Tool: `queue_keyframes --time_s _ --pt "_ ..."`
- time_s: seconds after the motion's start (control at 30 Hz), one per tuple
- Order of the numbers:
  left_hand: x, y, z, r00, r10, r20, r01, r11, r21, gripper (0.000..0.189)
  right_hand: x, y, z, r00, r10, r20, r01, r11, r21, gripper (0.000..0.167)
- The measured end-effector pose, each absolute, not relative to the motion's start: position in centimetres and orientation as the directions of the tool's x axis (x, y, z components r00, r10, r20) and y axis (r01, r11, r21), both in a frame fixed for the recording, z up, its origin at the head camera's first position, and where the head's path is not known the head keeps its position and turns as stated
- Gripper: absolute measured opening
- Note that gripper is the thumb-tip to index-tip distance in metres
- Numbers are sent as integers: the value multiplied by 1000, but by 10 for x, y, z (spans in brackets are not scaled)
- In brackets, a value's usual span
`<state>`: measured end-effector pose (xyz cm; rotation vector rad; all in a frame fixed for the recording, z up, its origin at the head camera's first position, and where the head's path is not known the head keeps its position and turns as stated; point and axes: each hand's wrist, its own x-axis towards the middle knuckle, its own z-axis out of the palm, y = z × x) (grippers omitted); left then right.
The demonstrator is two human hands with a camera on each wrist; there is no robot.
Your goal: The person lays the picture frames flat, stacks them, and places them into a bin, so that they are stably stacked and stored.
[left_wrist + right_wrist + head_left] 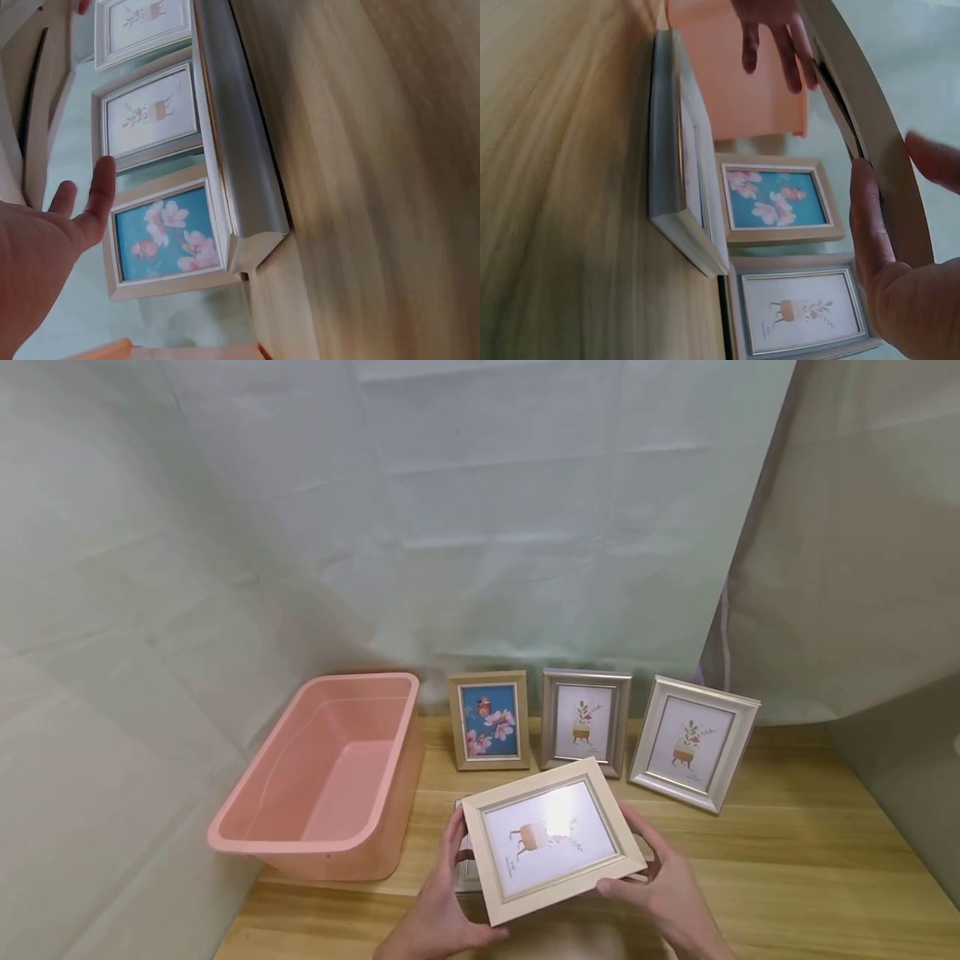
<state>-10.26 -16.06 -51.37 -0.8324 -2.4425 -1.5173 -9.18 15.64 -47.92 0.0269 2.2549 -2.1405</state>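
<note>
A cream picture frame (pixel 517 868) with a potted-plant print is held up by both hands, tilted, its front facing the head camera. My left hand (pixel 441 897) holds its left side, with the thumb by the lower left corner. My right hand (pixel 667 889) pinches the right edge, thumb on the front and fingers behind; the right wrist view shows this grip edge-on. Under the held piece, a silver-edged picture frame (pixel 666 142) lies flat on the wooden table (pixel 810 860), mostly hidden in the head view.
At the back stand a frame with blue flower art (pixel 489 720), a silver-grey frame (pixel 549 727) and a pale silver frame (pixel 738 752), the last turned at an angle. A pink plastic tub (pixel 405 777) stands on the left. Pale cloth (pixel 487 510) hangs behind.
</note>
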Motion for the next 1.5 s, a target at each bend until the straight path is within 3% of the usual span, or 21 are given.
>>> queue_keyframes --time_s 0.33,0.5,0.77,0.93,1.23,1.5 --pt "-115 -173 -516 -911 344 226 334 300 894 146 -101 150 -491 -997 -21 -68 65 125 -990 119" --pt "-121 -181 -519 -898 358 254 369 303 879 146 -104 142 -498 -999 2 -47 47 165 -985 115" --pt "-121 -190 -519 -948 298 109 268 568 778 152 -105 130 -510 -998 17 59 -50 334 -941 110" --pt "-125 -194 -517 -952 299 68 254 648 718 155 -107 123 -515 -997 26 74 -57 402 -914 111" --pt "-137 -195 -523 -953 302 -1 190 605 773 156 -112 110 -522 -998 26 53 -35 460 -887 106" --pt "-147 -195 -531 -954 301 -7 191 624 757 156 -117 101 -529 -999 19 37 -23 492 -870 103"
